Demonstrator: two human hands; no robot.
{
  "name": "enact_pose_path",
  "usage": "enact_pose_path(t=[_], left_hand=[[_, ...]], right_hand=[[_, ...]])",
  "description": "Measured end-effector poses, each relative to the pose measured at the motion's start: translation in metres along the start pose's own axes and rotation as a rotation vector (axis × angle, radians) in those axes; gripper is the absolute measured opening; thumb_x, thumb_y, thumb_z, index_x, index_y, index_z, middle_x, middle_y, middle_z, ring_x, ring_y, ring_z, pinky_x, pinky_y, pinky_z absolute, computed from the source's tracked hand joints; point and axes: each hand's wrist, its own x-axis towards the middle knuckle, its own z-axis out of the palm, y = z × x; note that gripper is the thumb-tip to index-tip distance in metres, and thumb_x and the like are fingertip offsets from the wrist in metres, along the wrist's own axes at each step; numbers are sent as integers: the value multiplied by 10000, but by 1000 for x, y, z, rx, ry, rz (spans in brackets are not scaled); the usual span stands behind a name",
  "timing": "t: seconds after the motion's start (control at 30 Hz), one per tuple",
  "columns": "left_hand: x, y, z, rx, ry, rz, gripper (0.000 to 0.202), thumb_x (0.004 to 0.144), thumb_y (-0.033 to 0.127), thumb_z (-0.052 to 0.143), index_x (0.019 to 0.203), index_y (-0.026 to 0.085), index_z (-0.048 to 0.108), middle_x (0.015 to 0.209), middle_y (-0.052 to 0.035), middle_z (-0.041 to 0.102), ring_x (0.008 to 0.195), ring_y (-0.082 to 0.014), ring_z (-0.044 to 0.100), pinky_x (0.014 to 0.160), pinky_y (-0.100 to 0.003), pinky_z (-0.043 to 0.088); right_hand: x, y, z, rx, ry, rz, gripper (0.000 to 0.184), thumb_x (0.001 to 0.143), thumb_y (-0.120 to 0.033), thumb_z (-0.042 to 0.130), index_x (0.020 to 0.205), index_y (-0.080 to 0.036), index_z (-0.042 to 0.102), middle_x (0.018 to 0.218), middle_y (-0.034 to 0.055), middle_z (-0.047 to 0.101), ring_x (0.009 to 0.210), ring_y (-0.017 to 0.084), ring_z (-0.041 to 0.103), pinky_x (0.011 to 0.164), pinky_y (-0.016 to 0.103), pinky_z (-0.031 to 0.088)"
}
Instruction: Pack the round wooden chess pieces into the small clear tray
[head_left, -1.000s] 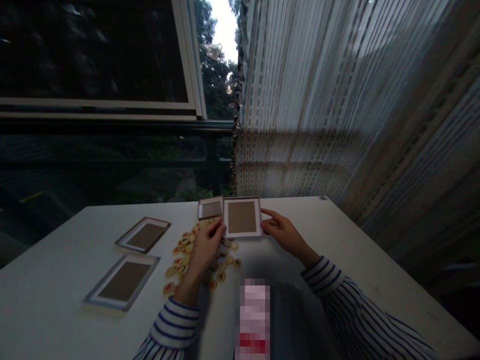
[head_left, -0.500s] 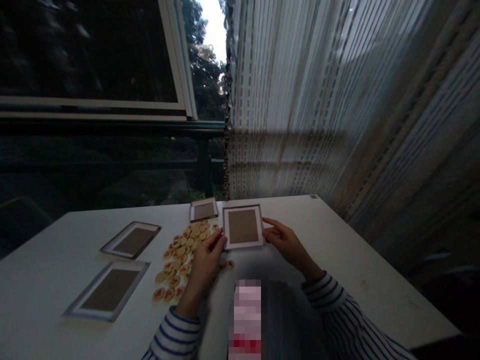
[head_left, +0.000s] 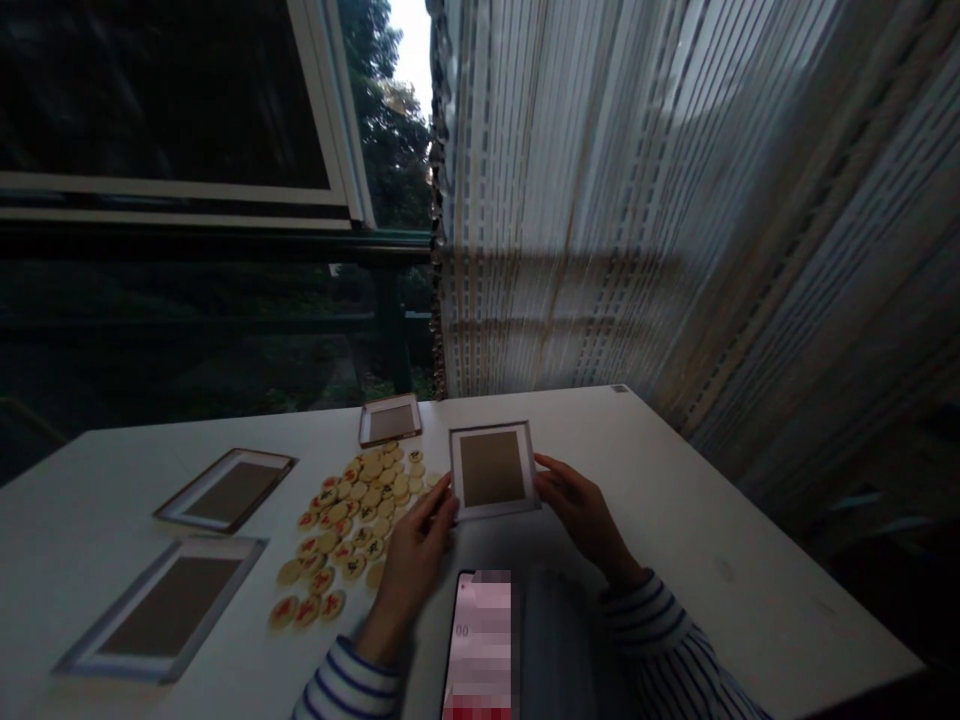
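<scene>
Tray (head_left: 491,470), square and shallow, brown floor with a pale border, nothing in it. Sits between the two hands, near edge toward the wearer. Left hand (head_left: 418,540) grasps its left edge between thumb and fingers; right hand (head_left: 581,508) grasps the right edge, fingertips at the side wall. Two opposite sides held, probably to keep it level and steady with the inside unobstructed. Can't tell if its underside touches the counter (head_left: 720,610).

Pieces (head_left: 371,495): round, pale, some with red or black characters, loose heap just left of the left hand, partly hidden behind it. Looks like the heap leaves room for the tray on its right.

Far tray (head_left: 391,420): beyond the left hand, just past the heap. Brown-rimmed tray (head_left: 234,490) and pale-rimmed tray (head_left: 165,610): well left of the left hand, across the heap, set apart from each other, likely to keep both insides accessible.

Phone (head_left: 480,640): between the forearms, nearer the wearer than the tray. Curtain (head_left: 570,200) hangs beyond both hands.
</scene>
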Motion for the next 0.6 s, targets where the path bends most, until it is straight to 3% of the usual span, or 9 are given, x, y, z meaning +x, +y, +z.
enact_pose_path(t=[0.27,0.5,0.6], left_hand=[[1,-6,-3,77,24,11,383,736,361,531,1100,241,553,1183,-32,540,1094,-187,479,871,-277,414],[3,-12,0,96,5,-104,392,732,356,537,1100,222,554,1177,-43,543,1121,-190,456,970,-328,325],[2,-12,0,85,15,-87,394,732,349,541,1101,213,553,1176,-49,544,1115,-190,461,972,-331,322]], right_hand=[[-6,14,7,28,7,40,380,784,-336,497,1130,-179,489,874,58,632,793,169,570,694,306,460],[-7,15,7,1,-13,114,363,798,-322,483,1147,-221,486,1010,65,612,867,177,576,761,314,465],[-6,13,6,-2,-17,114,370,794,-316,490,1149,-211,483,990,61,619,894,180,569,778,320,459]])
